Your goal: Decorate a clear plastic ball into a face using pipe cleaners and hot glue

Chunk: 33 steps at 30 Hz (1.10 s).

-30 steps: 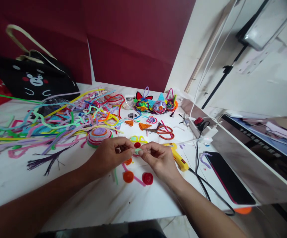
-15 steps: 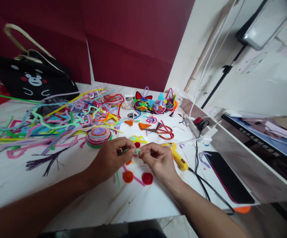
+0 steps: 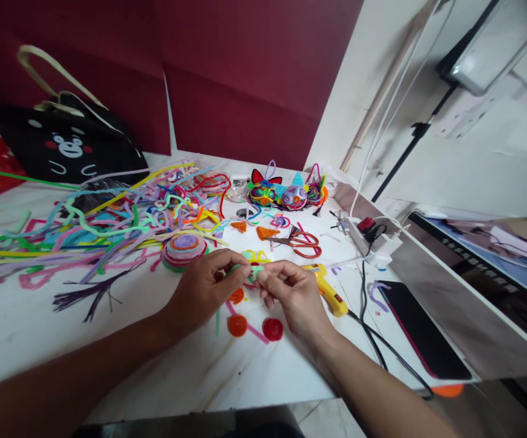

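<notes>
Between left hand (image 3: 203, 291) and right hand (image 3: 290, 295): green pipe-cleaner piece (image 3: 253, 272), fuzzy matt chenille. Beyond left hand: pipe-cleaner heap (image 3: 108, 222), same fuzzy nap (every colour alike). Just right of right hand: glue gun (image 3: 326, 287), yellow plastic, slight sheen. Beyond right hand: scissors (image 3: 303, 243), red plastic handles, dull metal blades. Further right: phone (image 3: 420, 331), glossy black. Under hands: table (image 3: 30, 340), smooth white, faintly streaked.

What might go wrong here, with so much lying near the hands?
The yellow glue gun lies right beside the right hand; if hot, it could burn a stray wrist. Its black cord runs beside that forearm and might snag. The green coil, pinched with the left hand too, could spring loose.
</notes>
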Available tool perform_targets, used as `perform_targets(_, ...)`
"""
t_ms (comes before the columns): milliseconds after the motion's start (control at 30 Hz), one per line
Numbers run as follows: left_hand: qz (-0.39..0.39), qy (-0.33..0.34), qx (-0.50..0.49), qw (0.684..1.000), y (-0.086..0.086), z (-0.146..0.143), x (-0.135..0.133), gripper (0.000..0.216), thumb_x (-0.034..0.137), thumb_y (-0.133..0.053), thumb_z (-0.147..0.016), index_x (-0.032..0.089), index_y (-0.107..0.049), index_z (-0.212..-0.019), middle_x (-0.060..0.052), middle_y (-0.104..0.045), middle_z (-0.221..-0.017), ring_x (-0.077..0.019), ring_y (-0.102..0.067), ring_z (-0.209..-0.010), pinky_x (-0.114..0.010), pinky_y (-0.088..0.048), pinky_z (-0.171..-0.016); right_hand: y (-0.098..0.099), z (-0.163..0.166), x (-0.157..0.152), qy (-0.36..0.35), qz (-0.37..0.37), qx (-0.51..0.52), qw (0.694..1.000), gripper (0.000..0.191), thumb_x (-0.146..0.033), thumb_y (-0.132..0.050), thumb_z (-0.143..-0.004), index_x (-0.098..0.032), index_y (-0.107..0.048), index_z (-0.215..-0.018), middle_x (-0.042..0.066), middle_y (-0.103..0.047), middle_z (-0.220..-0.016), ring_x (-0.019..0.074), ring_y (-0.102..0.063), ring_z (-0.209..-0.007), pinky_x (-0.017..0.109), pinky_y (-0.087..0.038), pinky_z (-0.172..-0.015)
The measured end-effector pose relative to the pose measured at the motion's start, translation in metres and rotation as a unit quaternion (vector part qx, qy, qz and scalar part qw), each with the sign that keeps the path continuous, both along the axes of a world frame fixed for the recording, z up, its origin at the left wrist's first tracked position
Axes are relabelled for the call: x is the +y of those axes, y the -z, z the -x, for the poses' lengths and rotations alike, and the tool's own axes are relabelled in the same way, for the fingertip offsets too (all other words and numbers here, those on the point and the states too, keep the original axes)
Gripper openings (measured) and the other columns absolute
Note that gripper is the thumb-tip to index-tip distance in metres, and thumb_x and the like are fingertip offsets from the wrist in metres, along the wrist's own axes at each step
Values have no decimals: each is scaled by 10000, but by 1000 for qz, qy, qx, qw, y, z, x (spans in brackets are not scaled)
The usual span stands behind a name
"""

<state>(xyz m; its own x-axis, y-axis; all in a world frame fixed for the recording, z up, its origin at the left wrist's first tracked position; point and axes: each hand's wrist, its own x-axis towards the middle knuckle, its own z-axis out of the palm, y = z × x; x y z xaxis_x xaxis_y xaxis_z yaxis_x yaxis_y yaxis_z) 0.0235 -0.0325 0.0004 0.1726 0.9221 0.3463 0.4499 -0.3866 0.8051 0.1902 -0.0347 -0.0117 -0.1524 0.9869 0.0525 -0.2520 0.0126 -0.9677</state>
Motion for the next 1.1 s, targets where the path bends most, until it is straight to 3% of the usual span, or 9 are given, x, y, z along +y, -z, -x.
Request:
perform_targets(233,-58,19,89,994,-6,5,1,186,307,-559,-846,182,-683,-785,13,-623,-694,-110,-515,-590,-224,-376,-546,-9,-12,0,-30,-45,-107,993,191,-308,-752,-695,-166,-710,-817,-35,-583,-586,81,-454,-502,212,-358,-479)
perform_targets(467,-92,67,129,985,-4,6,2,198,270,-522,-883,185,-688,-815,15,-605,-689,-101,-517,-599,-216,-385,-574,0,-15,2,-52,-99,-174,978,182,-338,-695,-756,-165,-712,-811,10,-649,-707,126,-548,-629,242,-421,-578)
perform_targets(700,-124,88,123,981,0,5,2,176,218,-524,-884,180,-678,-808,21,-613,-707,-91,-541,-624,-203,-399,-590,0,-20,3,-92,-92,-235,963,166,-297,-639,-798,-140,-682,-831,-35,-533,-635,81,-427,-557,217,-317,-520)
perform_targets(867,-128,71,103,984,0,3,2,145,205,-555,-860,172,-671,-778,28,-615,-689,-86,-542,-611,-199,-393,-576,-1,-14,1,-62,-51,-200,977,167,-304,-648,-767,-137,-646,-774,-48,-496,-583,69,-383,-493,208,-275,-455)
perform_targets(1100,-74,9,49,996,2,-3,-3,161,249,-575,-838,170,-673,-738,37,-571,-617,-82,-445,-515,-219,-333,-496,-5,-3,-3,10,-26,-113,993,155,-296,-706,-694,-152,-648,-701,-40,-555,-501,76,-440,-428,200,-358,-420)
